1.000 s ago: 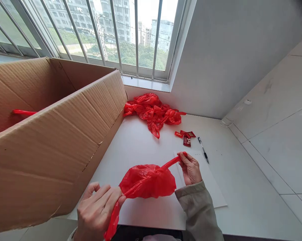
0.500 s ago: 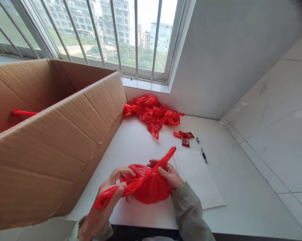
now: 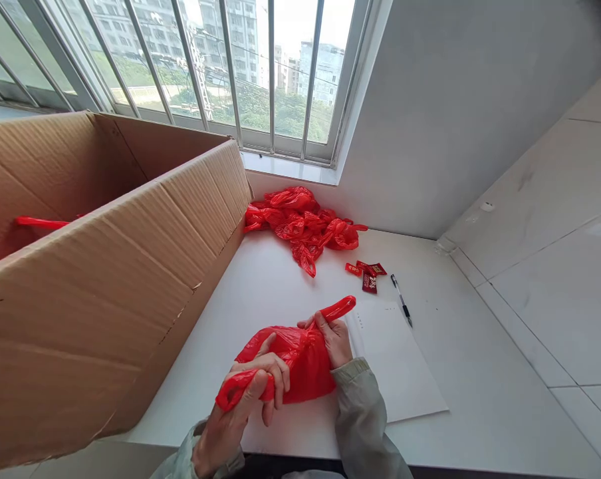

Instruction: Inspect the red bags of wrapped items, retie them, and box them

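A red plastic bag [image 3: 308,369] with something bulky inside hangs between my hands, low over the front of the white table. My left hand [image 3: 253,392] is closed on one looped handle, the thumb pressing it against the fingers. At the opposite side, my right hand [image 3: 334,338] pinches the base of the other handle, whose loop sticks out past the fingertips. What the bag contains is hidden by the plastic.
An open cardboard box [image 3: 181,233] with red plastic inside stands at left. Crumpled red bags [image 3: 300,219] lie by the wall. Small red packets [image 3: 369,281], a pen [image 3: 401,299] and a white paper pad [image 3: 400,366] rest on the table [image 3: 480,346].
My left hand has moved right, toward the bag's middle, and its fingers have curled further round the handle. My right hand has shifted slightly; the loop it holds now tilts lower to the right.
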Available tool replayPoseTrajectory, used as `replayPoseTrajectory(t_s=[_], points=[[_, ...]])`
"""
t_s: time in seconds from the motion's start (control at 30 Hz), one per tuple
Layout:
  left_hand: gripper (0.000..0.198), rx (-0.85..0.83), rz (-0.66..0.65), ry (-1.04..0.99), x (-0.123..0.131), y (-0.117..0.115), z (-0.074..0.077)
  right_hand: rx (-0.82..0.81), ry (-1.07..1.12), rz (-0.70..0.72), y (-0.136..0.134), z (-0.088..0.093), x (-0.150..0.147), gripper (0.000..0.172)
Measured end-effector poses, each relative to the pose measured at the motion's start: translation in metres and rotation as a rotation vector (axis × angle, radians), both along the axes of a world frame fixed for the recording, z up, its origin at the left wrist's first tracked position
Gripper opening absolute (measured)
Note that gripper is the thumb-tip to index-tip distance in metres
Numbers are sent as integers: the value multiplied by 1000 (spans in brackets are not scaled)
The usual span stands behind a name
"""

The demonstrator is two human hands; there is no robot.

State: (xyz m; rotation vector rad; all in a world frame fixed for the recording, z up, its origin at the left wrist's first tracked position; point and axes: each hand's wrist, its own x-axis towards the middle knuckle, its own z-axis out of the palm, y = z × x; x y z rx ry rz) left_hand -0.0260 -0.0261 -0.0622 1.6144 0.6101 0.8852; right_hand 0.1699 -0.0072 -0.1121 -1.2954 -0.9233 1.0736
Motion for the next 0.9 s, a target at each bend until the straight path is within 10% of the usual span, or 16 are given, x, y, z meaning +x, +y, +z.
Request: replayPoseTrajectory(t_s=[0.37, 0.63, 0.9], points=[[52, 398, -103, 180, 26, 13, 26, 48, -460, -19, -6, -12, -17, 31], [39, 131, 359, 245, 34, -1, 5, 47, -378, -214, -12, -9, -3, 28], [14, 72, 287, 372, 44, 7, 10, 259, -317, -177, -35, 35, -11, 19]])
